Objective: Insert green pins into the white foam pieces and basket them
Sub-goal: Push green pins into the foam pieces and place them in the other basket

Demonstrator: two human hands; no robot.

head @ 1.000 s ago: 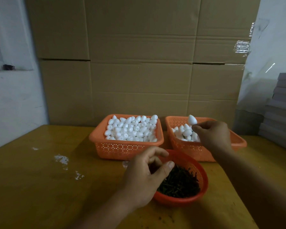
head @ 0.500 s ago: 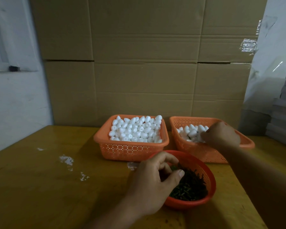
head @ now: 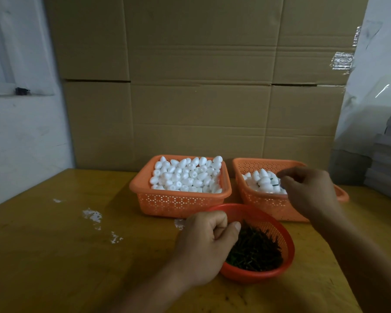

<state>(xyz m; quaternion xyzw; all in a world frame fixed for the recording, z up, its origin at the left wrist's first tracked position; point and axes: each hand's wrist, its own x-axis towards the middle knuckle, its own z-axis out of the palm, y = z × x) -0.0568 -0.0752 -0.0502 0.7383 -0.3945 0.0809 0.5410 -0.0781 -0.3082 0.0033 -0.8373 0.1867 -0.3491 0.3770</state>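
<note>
At lower centre of the frame, a person's left hand [head: 207, 242] is curling over the near left rim of a round red mesh bowl [head: 278, 227], thumb and forefinger pressed together at the edge of the heap of dark green pins [head: 255, 249]; whether a pin is pinched between them cannot be told. At right of centre, the right hand [head: 309, 188] is reaching over a rectangular orange basket [head: 262, 202], its fingers loosely bent and hovering above the white foam pieces [head: 261, 180] piled inside, a few of them showing dark green pin ends. The fingertips are holding nothing that can be seen. Just left of it, a second orange basket [head: 178, 203] is sitting heaped with plain white foam eggs [head: 187, 175]. All three containers are standing close together on a yellow wooden table [head: 54, 256], which is carrying white scuff marks [head: 93, 215] at left. Large cardboard boxes [head: 196, 86] are filling the upper frame behind.
</note>
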